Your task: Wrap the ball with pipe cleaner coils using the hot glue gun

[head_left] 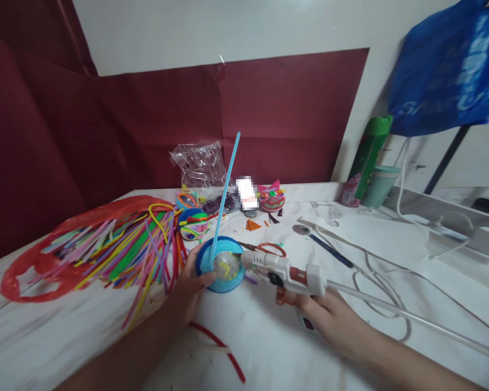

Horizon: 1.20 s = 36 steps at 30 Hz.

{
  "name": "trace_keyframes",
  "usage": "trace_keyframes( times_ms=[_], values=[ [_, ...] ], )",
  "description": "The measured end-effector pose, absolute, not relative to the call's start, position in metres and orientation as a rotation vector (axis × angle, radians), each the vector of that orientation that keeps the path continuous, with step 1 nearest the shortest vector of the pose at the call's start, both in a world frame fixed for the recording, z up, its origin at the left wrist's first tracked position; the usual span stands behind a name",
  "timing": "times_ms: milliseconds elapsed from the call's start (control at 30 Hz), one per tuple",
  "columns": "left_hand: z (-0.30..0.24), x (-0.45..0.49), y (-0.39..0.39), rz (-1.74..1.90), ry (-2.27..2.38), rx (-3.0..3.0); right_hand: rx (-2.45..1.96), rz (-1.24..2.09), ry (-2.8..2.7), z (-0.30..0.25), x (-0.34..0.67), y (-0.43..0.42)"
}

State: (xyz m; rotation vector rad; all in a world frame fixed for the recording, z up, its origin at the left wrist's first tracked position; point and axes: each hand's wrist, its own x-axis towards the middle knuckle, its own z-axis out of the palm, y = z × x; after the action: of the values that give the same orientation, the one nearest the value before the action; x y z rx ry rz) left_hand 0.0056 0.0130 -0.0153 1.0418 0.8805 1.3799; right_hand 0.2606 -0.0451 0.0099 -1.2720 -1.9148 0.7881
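My left hand grips the near left side of a round piece wrapped in blue pipe cleaner, with a clear, uncovered patch in its middle. From this wrapping a loose light-blue pipe cleaner end sticks up high. In my right hand is a white hot glue gun, fingers around its handle and trigger. Its nozzle points left, close to the clear patch; whether they touch I cannot tell. A long clear glue stick extends from the gun's back. Orange-handled scissors lie just behind the nozzle.
Many coloured pipe cleaners lie on a red plastic bag at left. Decorated balls and a pink eared one stand behind. A blue-handled tool and cords lie right, near a green spray can and cup.
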Motion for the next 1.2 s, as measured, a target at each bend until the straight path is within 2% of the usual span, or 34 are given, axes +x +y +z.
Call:
trace_keyframes(
  times_ms=[567, 933, 1067, 1200],
  values=[
    [-0.002, 0.003, 0.012, 1.345, 0.966, 1.095, -1.279, 0.756, -1.911, 0.010, 0.259, -0.046],
    [-0.013, 0.006, 0.011, 1.342, 0.883, 1.043, -1.242, 0.679, -1.955, 0.010, 0.261, -0.046],
    [-0.016, 0.003, 0.016, 1.397, 0.937, 1.037, -1.252, 0.452, -1.998, 0.013, 0.264, -0.040],
    [-0.016, 0.002, 0.017, 1.448, 1.010, 1.019, -1.357, -0.007, -2.174, 0.003, 0.276, -0.018]
  ],
)
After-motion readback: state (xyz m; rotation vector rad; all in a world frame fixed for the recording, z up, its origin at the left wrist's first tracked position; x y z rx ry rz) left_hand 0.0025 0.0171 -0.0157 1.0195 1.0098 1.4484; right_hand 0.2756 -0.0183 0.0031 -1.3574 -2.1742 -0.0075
